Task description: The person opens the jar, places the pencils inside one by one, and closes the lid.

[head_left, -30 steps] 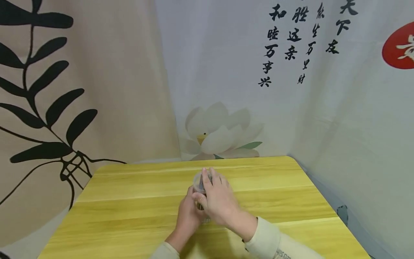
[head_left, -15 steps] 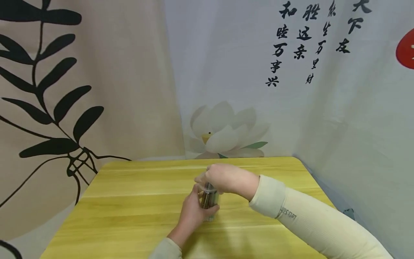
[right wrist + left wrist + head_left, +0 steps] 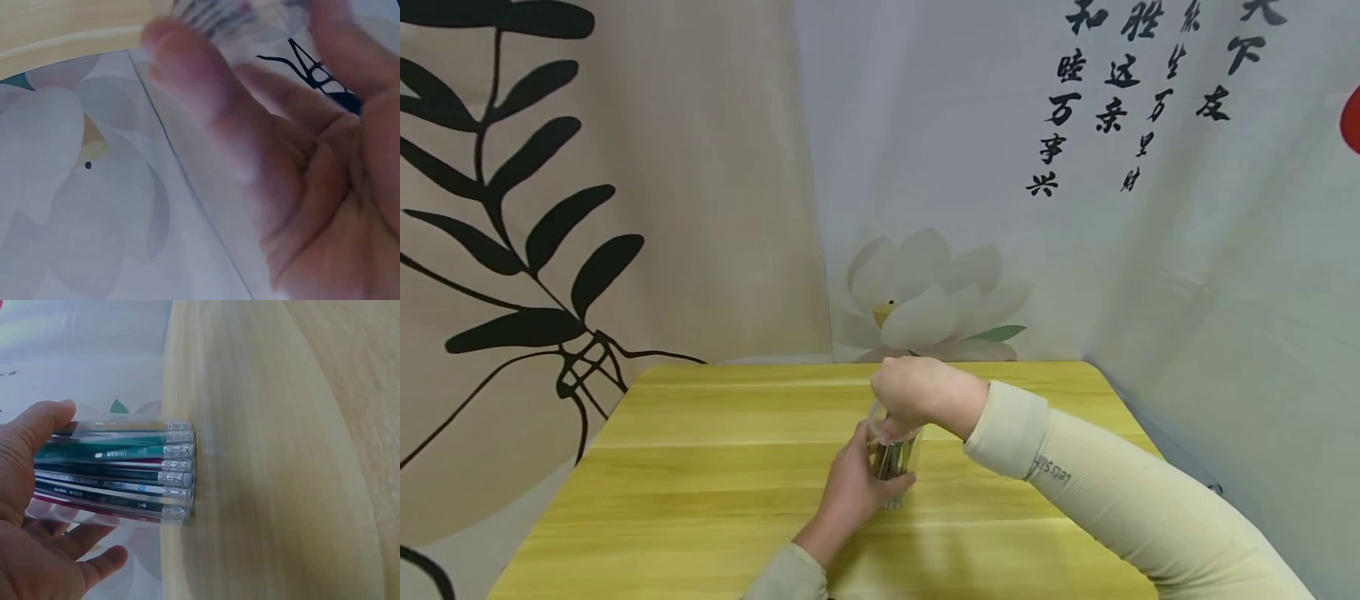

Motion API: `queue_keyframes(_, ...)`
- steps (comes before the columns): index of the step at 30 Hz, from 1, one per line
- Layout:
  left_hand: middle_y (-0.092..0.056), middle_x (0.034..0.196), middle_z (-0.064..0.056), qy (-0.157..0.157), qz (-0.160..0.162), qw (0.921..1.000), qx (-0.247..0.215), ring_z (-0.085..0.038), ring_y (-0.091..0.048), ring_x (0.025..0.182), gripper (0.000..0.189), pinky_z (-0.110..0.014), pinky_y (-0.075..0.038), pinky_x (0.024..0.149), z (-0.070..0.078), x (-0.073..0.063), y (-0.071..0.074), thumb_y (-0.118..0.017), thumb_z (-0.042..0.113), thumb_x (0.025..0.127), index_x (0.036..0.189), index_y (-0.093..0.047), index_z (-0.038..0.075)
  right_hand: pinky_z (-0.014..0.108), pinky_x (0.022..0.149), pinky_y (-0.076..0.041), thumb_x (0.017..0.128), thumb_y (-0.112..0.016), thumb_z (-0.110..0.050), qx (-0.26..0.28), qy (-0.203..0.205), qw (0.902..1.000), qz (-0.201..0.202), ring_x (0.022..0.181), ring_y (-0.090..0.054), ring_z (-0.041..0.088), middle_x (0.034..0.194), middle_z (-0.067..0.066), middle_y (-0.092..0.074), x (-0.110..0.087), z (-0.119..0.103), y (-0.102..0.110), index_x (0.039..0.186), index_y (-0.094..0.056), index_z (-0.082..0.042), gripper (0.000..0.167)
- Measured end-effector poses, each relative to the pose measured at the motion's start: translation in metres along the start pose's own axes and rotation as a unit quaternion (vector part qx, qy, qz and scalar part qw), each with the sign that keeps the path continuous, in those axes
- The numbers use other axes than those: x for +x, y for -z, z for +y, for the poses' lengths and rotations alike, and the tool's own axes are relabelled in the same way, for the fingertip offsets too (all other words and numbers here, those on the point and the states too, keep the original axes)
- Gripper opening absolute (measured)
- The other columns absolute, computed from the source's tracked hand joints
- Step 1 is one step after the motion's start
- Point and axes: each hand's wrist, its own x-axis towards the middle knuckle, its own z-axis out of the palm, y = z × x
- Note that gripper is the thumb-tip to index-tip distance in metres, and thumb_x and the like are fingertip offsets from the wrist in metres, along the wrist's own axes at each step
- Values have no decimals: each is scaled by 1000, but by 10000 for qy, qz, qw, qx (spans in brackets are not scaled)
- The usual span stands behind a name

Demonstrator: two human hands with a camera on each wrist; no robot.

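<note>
A clear plastic tube (image 3: 119, 515) packed with pencils (image 3: 119, 453) stands out over the table. In the left wrist view their metal ferrules and erasers line up at the tube's lower end. My left hand (image 3: 855, 492) grips it, thumb on one side and fingers round the other. Over its top is my right hand (image 3: 925, 393), fingers bent down at the clear rim (image 3: 877, 425). In the right wrist view the blurred right hand (image 3: 281, 150) has thumb and fingers to either side of the clear upper end; their tips are partly cut off, so the grasp is unclear.
The wood-grain table (image 3: 737, 475) spreads around both hands. Behind it hangs a pale cloth (image 3: 925, 167) with a printed lotus and black writing, beside a beige curtain (image 3: 715, 183) with dark leaves.
My right hand has risen and turned from the tube's side to over its top, elbow swinging outward. The left hand keeps hold of the tube, and more of the pencils shows.
</note>
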Motion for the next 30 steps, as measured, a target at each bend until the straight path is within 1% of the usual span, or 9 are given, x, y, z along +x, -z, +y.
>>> queue_keyframes(3, -69, 138, -12, -8, -3, 9999, 109, -34, -69, 124, 78, -50, -63, 95, -1, 1, -2, -94, 29, 83, 144, -49, 14, 31, 62, -54, 94, -76, -60, 136, -387, 9991, 103, 62, -55, 11, 76, -3, -58, 4, -1, -6, 85, -67, -14, 48)
queue_keyframes(7, -66, 144, -15, 142, -68, 9999, 54, -40, -67, 128, 89, -55, -62, 98, -2, 2, -4, -95, 31, 82, 154, -44, 15, 41, 76, -63, 90, -70, -75, 403, -787, 9954, 376, 76, -70, 18, 88, 2, -71, 1, 5, -15, 89, -73, -13, 61)
queue_keyframes(12, -63, 149, -16, 337, -184, 9992, -53, -44, -64, 132, 88, -59, -60, 101, -1, 2, -4, -94, 32, 83, 153, -43, 16, 39, 102, -60, 90, -83, -54, 340, -101, 9993, -65, 127, -69, 21, 141, 1, -71, -10, 18, -10, 149, -63, -27, 68)
queue_keyframes(15, -63, 147, -18, 364, -137, 9992, -21, -45, -64, 132, 85, -60, -61, 99, -1, 2, -3, -95, 33, 83, 149, -44, 17, 32, 109, -56, 87, -91, -27, -111, 542, 9976, -423, 140, -60, 16, 156, -6, -61, -11, 15, -4, 162, -46, -36, 87)
queue_keyframes(19, -65, 145, -16, 304, -82, 9995, -63, -43, -66, 130, 82, -56, -62, 94, -2, 1, -1, -95, 34, 82, 146, -46, 19, 28, 98, -61, 84, -94, -19, -424, 545, 9969, -368, 123, -70, 15, 141, -4, -71, -6, 5, 2, 151, -63, -28, 75)
queue_keyframes(22, -66, 143, -15, 213, -68, 9997, -53, -39, -68, 125, 78, -50, -62, 90, -2, 0, 0, -95, 33, 83, 143, -47, 20, 30, 82, -65, 88, -90, -39, -194, 117, 9992, -323, 93, -77, 15, 115, 4, -79, 0, 2, 4, 129, -74, -14, 50)
queue_keyframes(25, -65, 143, -16, 209, -35, 9998, -2, -38, -68, 122, 80, -50, -62, 91, -2, 0, 1, -95, 32, 82, 145, -47, 18, 32, 60, -62, 92, -76, -64, 187, -389, 9989, -206, 59, -70, 16, 83, 3, -73, 4, 0, -1, 95, -71, -12, 53)
queue_keyframes(27, -65, 145, -18, 234, -43, 9997, 23, -41, -68, 123, 84, -54, -62, 95, -2, 0, 0, -95, 32, 82, 148, -46, 16, 33, 54, -59, 92, -65, -77, 462, -785, 9958, -25, 53, -66, 17, 74, 2, -68, 6, 0, -9, 82, -67, -14, 63)
queue_keyframes(30, -63, 147, -19, 237, -94, 9997, 32, -46, -66, 129, 91, -60, -61, 99, -3, 1, -1, -95, 33, 81, 154, -43, 16, 35, 63, -60, 90, -55, -87, 694, -1182, 9903, 243, 67, -68, 16, 83, 1, -72, 5, 3, -19, 78, -71, -17, 73)
